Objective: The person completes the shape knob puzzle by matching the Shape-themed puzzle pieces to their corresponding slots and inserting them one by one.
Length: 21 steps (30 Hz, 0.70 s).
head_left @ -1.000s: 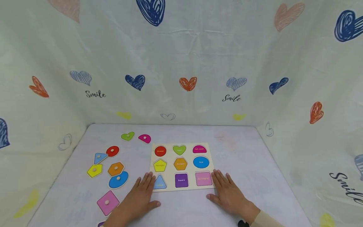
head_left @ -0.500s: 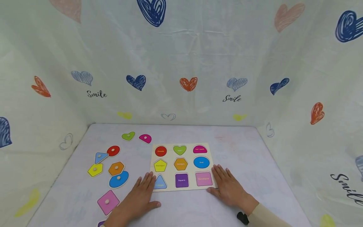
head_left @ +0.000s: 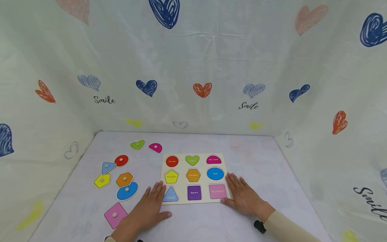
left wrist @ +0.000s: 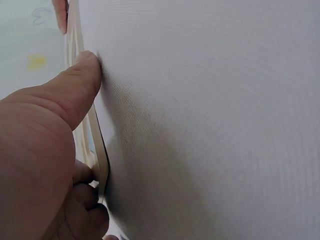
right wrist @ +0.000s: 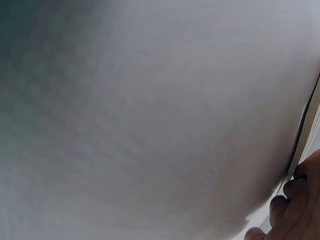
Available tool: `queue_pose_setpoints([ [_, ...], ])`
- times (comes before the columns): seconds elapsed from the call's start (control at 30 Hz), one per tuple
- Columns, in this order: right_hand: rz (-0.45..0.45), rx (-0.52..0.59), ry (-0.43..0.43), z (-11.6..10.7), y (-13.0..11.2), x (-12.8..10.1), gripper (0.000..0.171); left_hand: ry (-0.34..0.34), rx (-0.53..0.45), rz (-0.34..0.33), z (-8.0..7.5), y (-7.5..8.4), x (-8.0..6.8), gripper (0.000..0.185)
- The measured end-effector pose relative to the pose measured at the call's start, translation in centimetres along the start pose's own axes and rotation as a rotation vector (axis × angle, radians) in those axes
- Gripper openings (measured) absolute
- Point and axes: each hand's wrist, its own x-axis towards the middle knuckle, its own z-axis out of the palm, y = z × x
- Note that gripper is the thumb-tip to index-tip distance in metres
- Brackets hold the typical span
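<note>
Left hand (head_left: 144, 212) lies flat, fingers straight, at the near-left corner of the puzzle board (head_left: 195, 178). Board sits mid-table, its nine recesses unfilled. Right hand (head_left: 243, 199) lies flat, fingers straight, at the near-right corner. Board looks thin, stiff and light; likely slides on the cloth (head_left: 257, 158). Best held by its edges.

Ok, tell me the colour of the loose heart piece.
Green, with a pale knob: the heart piece shows best in the head view.
</note>
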Motion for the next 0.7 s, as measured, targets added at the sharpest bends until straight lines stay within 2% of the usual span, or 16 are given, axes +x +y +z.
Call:
queue_pose_setpoints([
  [0.43, 0.011, -0.094, 0.004, 0.3, 0.0, 0.0, 0.108, 0.069, 0.04, 0.001, -1.3, -0.3, 0.0, 0.086],
  [0.57, 0.01, -0.107, 0.007, 0.3, 0.1, 0.1, 0.108, 0.131, 0.048, -0.015, -2.4, -1.0, 0.3, 0.075],
  [0.7, 0.013, -0.108, 0.005, 0.4, 0.1, 0.3, 0.109, 0.246, 0.093, -0.016, -4.1, -2.6, 0.7, 0.063],
])
